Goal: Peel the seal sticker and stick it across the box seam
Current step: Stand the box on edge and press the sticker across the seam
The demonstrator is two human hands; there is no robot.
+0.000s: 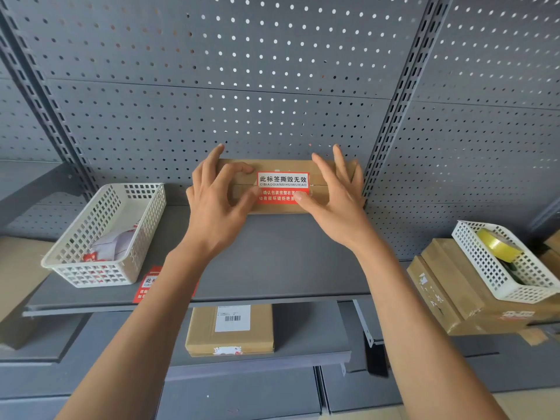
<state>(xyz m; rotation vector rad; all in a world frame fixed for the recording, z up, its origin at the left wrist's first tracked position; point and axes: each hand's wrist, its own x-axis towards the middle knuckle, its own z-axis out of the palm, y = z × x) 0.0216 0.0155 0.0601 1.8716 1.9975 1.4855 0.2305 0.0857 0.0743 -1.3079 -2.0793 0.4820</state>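
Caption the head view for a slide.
Both hands, left hand and right hand, press a red-and-white seal sticker across the seam of a cardboard box on a grey shelf.

Your left hand [218, 194] and right hand [335, 195] rest with spread fingers on the cardboard box [274, 209] on the grey shelf [281, 262]. The red-and-white seal sticker [283, 186] lies across the box seam [242, 185] — both thumbs touch its lower corners.

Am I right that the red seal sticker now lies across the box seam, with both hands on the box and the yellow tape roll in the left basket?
Not quite: the head view shows the tape roll in the right basket. The sticker does lie across the seam, with left hand and right hand on the box.
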